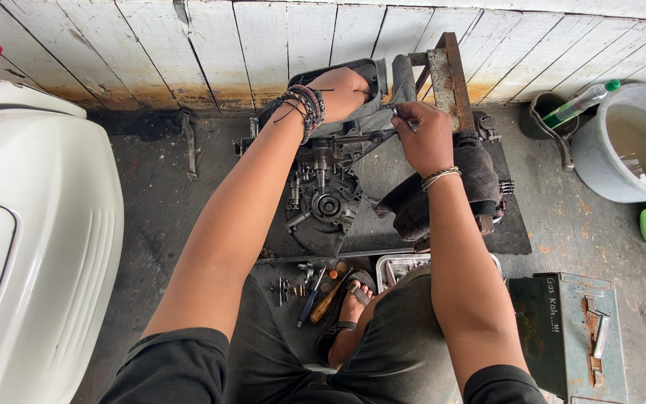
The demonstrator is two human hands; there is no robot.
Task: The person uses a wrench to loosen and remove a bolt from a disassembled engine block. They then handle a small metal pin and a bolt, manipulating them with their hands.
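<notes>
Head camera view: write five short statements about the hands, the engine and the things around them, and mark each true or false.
1. The left hand grips the grey engine part at the top. True.
2. The right hand is empty. False: it holds a thin metal tool.
3. The engine rests on a table. False: it sits on a dark mat on the floor.
4. A grey bucket stands at the right. True.
5. The green bottle lies beside the foot. False: it sits by the bucket.
</notes>
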